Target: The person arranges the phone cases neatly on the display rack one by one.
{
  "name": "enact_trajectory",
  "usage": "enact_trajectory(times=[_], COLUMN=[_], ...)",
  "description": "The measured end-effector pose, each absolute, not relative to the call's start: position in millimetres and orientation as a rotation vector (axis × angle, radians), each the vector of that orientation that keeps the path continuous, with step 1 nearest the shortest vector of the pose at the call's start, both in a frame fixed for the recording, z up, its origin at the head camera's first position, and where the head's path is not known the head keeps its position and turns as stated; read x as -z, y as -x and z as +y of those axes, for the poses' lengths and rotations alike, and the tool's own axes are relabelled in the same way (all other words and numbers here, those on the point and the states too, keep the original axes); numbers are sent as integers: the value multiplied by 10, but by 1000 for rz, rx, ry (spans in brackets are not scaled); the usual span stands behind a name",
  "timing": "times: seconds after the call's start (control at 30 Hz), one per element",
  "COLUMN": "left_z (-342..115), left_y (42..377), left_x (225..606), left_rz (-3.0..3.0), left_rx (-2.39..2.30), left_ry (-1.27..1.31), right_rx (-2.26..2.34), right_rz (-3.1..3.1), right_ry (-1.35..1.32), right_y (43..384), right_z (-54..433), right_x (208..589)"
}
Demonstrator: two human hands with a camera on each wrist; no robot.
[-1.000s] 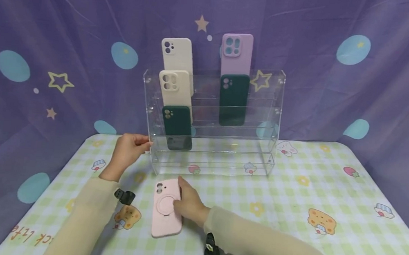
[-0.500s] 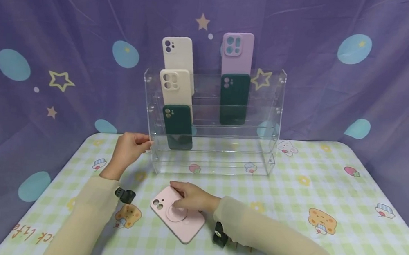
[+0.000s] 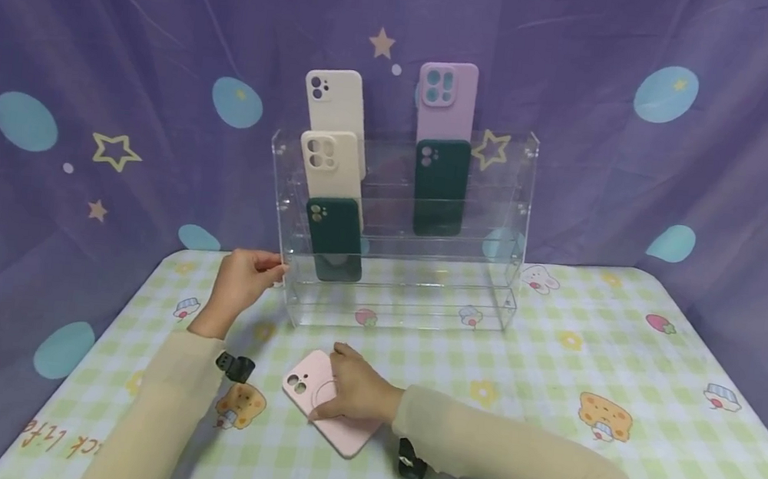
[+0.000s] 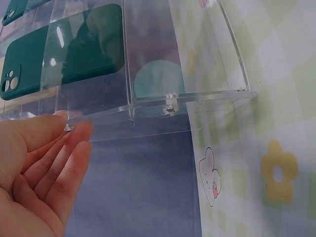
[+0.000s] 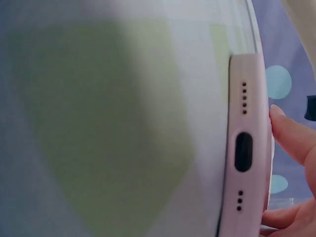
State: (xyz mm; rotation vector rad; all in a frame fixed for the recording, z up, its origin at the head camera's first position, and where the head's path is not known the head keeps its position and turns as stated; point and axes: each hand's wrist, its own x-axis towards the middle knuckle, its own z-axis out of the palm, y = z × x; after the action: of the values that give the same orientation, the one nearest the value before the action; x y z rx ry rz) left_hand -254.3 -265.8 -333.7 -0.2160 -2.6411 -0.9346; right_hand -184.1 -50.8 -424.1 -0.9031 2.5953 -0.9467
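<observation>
A clear acrylic display rack [image 3: 419,305] stands at the back of the table. My left hand [image 3: 237,283] pinches its left side edge between thumb and fingers; the left wrist view has the same grip on the clear panel [image 4: 158,106]. A pink phone case [image 3: 305,371] with a ring on its back lies slantwise on the cloth before the rack. Over it, my right hand [image 3: 362,389] spans its width, thumb at the near long edge and fingers at the far one. Its bottom end, with port and speaker holes, fills part of the right wrist view.
In the rack's left column lean a white case [image 3: 339,104], a cream case [image 3: 332,177] and a dark green case [image 3: 334,227]. A purple case [image 3: 461,112] and another green one [image 3: 442,176] stand further right. A patterned curtain [image 3: 132,38] hangs behind the checked tablecloth [image 3: 537,378].
The pink phone case has turned from nearly upright to slanting, top end to the left. My right hand has shifted from its right edge to across its back. The left hand has stayed put.
</observation>
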Motion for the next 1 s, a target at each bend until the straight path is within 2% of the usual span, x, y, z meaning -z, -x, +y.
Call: enact_trajectory(times=[0.37, 0.67, 1.0], left_z=[-2679, -2669, -2683], left_y=[2550, 2558, 2554], left_x=[3360, 3349, 3337], left_rz=[-2645, -2639, -2641], left_rx=[960, 966, 946], left_ry=[211, 225, 213], right_rx=[1203, 1268, 1592], right_rz=[2478, 2488, 2154], right_ry=[821, 818, 388], right_y=[1869, 2037, 2198], right_z=[-441, -298, -7], right_x=[4225, 4092, 4028])
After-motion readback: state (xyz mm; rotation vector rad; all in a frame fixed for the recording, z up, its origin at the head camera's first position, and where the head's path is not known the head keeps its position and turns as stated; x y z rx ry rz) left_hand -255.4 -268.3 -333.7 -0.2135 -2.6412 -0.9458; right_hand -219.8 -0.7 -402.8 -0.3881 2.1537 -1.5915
